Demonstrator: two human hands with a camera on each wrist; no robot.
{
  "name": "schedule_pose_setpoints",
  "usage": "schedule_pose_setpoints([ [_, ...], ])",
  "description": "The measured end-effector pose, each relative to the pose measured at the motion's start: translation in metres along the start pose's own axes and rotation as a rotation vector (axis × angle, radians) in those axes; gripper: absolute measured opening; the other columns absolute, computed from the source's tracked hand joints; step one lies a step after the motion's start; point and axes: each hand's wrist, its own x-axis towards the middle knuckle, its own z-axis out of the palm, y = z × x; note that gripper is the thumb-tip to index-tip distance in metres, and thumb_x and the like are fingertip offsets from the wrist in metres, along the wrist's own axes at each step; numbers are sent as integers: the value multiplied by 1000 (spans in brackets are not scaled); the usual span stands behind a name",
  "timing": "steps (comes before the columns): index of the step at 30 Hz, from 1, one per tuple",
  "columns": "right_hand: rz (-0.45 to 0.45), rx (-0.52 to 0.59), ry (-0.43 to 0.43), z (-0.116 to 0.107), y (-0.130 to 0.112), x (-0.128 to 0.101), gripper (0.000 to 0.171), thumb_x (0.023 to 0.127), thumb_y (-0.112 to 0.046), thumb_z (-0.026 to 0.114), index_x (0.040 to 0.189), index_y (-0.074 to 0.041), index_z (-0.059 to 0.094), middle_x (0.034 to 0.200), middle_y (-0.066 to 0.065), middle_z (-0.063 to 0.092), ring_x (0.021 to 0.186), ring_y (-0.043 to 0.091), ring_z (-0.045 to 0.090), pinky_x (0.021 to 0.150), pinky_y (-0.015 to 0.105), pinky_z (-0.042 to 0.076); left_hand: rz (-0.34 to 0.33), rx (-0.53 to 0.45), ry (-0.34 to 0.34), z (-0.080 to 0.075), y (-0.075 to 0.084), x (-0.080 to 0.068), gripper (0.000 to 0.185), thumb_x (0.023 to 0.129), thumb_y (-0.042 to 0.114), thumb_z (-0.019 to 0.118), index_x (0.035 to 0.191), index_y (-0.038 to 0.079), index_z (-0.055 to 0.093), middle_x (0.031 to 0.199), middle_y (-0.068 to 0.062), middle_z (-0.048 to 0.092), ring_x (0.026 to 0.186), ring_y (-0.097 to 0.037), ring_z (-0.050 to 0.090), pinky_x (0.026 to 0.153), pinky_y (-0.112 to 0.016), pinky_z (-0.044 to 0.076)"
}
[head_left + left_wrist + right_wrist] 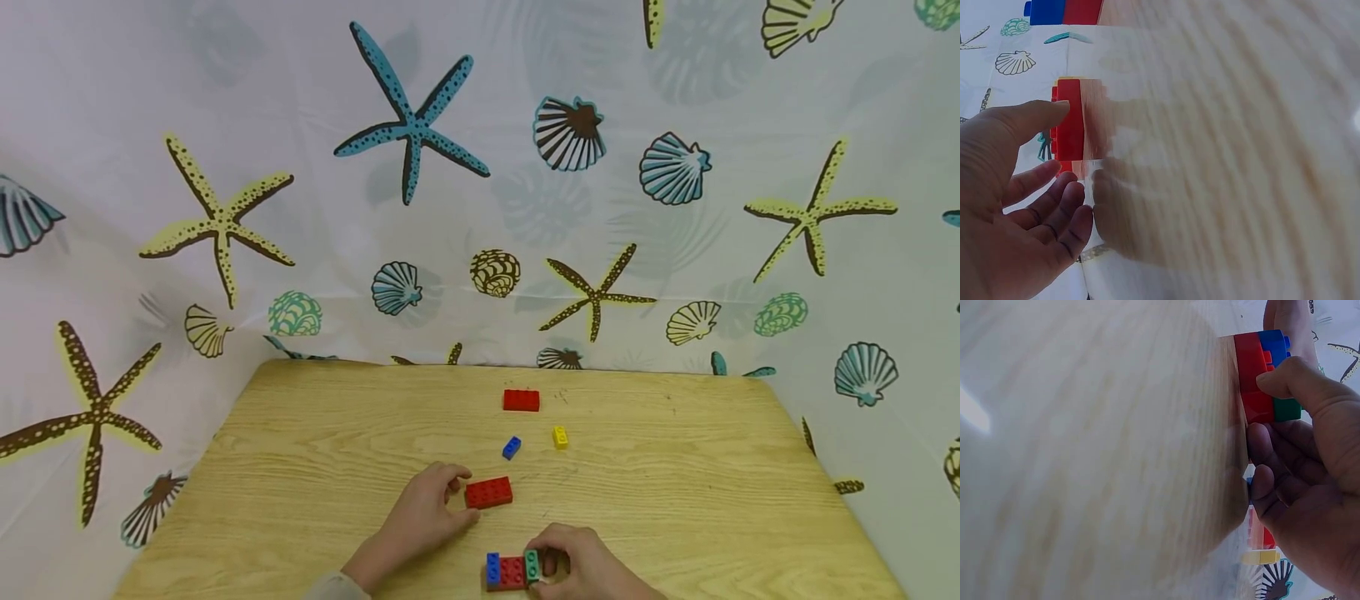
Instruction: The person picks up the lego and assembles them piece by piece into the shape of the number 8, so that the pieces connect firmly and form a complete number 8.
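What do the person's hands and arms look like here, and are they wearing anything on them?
Both hands are bare: no gloves, rings or watch show on the left hand or the right hand. At the left wrist, the edge of a light beige sleeve shows at the bottom of the head view. The right forearm is cut off by the frame, so any sleeve there cannot be seen.

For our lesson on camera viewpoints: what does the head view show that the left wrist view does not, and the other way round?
Only the head view shows the right hand gripping the block stack, plus the small blue brick, yellow brick and far red brick. Only the left wrist view shows the left hand's open palm and spread fingers close up. Both share the left hand beside the near red brick on the wooden table.
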Motion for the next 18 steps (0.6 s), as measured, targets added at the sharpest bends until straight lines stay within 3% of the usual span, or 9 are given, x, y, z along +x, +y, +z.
schedule_pose_setpoints([
  [18,-7,5,-1,-1,3,1,27,91,-21,81,117,-15,75,96,-12,66,84,1,58,73,18,48,5,45,-41,1,0,6,44,86,30,88,123,9,73,104,-2,66,94,-15,62,79,-36,53],
])
